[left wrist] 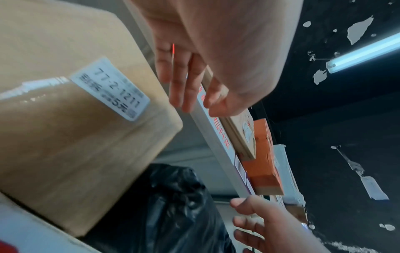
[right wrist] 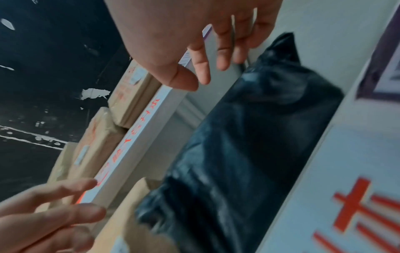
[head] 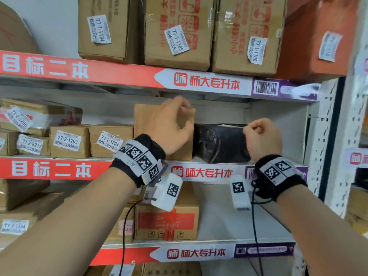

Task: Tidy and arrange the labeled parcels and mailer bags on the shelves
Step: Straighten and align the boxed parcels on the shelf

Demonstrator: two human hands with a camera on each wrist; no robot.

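Observation:
A tall brown cardboard box (head: 142,118) stands upright on the middle shelf (head: 201,173); the left wrist view shows its label 77-2-1211 (left wrist: 110,89). A black mailer bag (head: 219,145) lies right beside it on the same shelf, also seen in the wrist views (left wrist: 168,205) (right wrist: 259,137). My left hand (head: 184,116) hovers in front of the box's upper right corner, with relaxed fingers (left wrist: 186,95) that hold nothing. My right hand (head: 255,129) hangs at the bag's right end. Its fingers (right wrist: 203,71) are loosely curled and clear of the bag.
Smaller labelled boxes (head: 68,143) (head: 110,142) fill the middle shelf left of the tall box. Large cartons (head: 177,32) stand on the shelf above, and a red-printed box (head: 167,222) on the shelf below. A perforated metal upright (head: 326,140) bounds the bay on the right.

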